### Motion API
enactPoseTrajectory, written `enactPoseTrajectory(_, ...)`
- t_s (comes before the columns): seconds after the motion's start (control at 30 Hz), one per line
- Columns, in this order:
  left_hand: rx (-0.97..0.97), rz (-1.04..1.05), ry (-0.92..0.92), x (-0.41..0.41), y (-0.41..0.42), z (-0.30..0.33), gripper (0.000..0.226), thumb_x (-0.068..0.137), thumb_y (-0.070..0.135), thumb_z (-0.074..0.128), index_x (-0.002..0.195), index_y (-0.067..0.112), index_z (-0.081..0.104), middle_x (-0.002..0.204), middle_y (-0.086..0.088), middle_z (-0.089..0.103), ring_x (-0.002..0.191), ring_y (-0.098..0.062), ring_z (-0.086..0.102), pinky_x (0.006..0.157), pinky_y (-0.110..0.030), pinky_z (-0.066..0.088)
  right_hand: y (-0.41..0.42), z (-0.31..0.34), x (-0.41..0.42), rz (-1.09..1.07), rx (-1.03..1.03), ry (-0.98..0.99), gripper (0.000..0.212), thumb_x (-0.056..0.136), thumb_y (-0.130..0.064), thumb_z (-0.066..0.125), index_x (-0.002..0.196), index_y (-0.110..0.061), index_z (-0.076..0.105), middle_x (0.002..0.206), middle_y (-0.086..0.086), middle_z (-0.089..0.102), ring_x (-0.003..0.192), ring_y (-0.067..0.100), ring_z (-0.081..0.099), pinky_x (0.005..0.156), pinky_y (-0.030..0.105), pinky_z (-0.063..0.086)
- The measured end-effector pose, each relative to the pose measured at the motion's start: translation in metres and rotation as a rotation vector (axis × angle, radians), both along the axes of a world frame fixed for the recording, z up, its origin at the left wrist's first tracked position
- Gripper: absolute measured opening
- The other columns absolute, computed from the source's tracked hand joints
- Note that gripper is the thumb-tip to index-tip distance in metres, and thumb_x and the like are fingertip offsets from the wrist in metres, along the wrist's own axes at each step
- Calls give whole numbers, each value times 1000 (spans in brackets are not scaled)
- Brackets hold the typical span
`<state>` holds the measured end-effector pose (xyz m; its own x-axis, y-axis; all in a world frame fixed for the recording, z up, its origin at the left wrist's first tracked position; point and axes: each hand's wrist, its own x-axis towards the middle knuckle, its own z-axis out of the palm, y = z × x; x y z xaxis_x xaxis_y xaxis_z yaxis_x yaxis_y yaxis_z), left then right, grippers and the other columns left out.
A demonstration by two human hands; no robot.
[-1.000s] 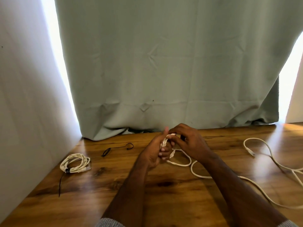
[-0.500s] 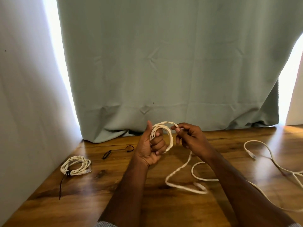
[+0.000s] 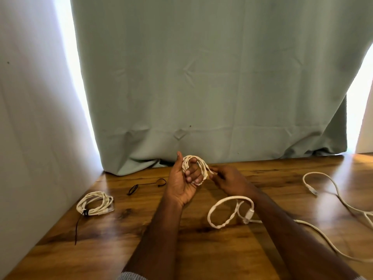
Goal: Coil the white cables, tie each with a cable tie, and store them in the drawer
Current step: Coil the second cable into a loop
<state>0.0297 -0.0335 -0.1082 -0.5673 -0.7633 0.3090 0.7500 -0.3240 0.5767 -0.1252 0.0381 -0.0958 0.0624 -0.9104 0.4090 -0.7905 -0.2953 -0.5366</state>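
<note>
Hands up over the tabletop [image 3: 201, 249], and the coil's taking shape! Left hand [image 3: 182, 181] is raised palm-in, thumb pointing up, its fingers [image 3: 192, 172] curled through a small coil [image 3: 198, 168] of white braided cable, loops wrapped right around them. Right hand [image 3: 228, 181] sits just beside it, fingertips pinched together on the strand where it leaves the coil. From there the cable drops behind the right wrist and shows again below as a loose loop [image 3: 228, 212] lying flat on the wood, twisted over itself, with a white plug [image 3: 248, 216] at its right side.

Off to the left, near the white wall [image 3: 30, 118], a finished bundle [image 3: 94, 203] rests on the tabletop, cinched with a black tie [image 3: 79, 225] whose long tail trails toward the near edge. A spare black tie [image 3: 147, 185] lies between that bundle and the left hand, close to the curtain hem. Far right, another white cable [image 3: 335, 190] snakes loose across the wood, its connector end pointing left, well apart from both hands. Pale green curtain [image 3: 201, 77] fills the back, bright light at both its edges.
</note>
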Motion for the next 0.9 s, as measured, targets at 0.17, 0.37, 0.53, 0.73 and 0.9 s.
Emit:
enactPoseTrajectory(0.17,8,110,-26,-1,1,0,34,92,19,48,115,-4,57,63,2,46,51,-9,44,53,-25,44,8,2,7,38,200,152,26,100,-11,54,118,-27,62,90,-14,63,60,-9,53,51,4,39)
enactPoseTrajectory(0.37,-7,201,-28,-3,2,0,28,91,15,52,111,-4,59,75,-5,65,65,-13,64,65,-27,56,9,0,12,151,326,66,26,95,-6,59,100,-32,58,93,-1,75,85,35,73,76,51,61)
enactPoseTrajectory(0.53,32,353,-62,-10,-5,0,24,104,13,40,96,-1,58,78,-11,72,72,-21,72,67,-30,60,9,-2,8,231,368,-197,44,92,-3,63,121,-27,40,100,15,70,62,39,66,48,41,58)
enactPoseTrajectory(0.73,-18,461,-230,-8,-6,-6,40,104,16,40,77,5,67,67,-6,72,65,-21,71,62,-31,59,16,1,10,284,396,-330,18,98,-5,50,96,0,66,70,13,69,51,30,62,50,29,52)
enactPoseTrajectory(0.9,-307,573,-559,-14,5,-10,24,104,22,48,91,11,65,65,-4,67,57,-17,62,56,-29,49,13,4,4,391,410,-615,25,86,-7,47,102,2,63,90,24,70,49,26,59,55,34,56)
